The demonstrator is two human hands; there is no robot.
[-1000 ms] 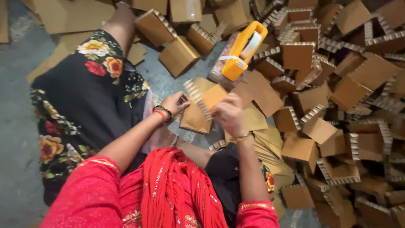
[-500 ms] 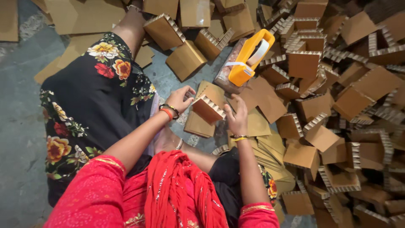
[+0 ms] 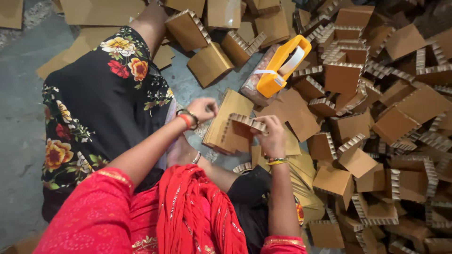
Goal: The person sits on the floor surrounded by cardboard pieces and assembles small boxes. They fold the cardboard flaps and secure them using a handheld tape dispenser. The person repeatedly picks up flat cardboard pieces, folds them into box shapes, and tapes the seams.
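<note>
I sit on the floor with a folded corrugated cardboard corner piece [image 3: 238,134] in front of me. My right hand [image 3: 270,136] grips its right end, fingers over the ridged top edge. At the piece's left end my left hand [image 3: 202,109], with bangles on the wrist, is closed with its fingers curled; whether it touches the card is unclear. Under the piece lies a stack of flat cardboard sheets [image 3: 225,115]. An orange tape dispenser [image 3: 282,66] rests on a packet just beyond, out of both hands.
A large heap of folded cardboard corner pieces [image 3: 376,131] fills the right side. More pieces [image 3: 209,63] and flat sheets [image 3: 94,9] lie ahead. My leg in black flowered cloth [image 3: 94,113] stretches left over grey concrete floor [image 3: 19,94].
The cardboard piece has come lower and closer to me, and both hands shifted along it; my right hand now grips its right end. The view tilted slightly.
</note>
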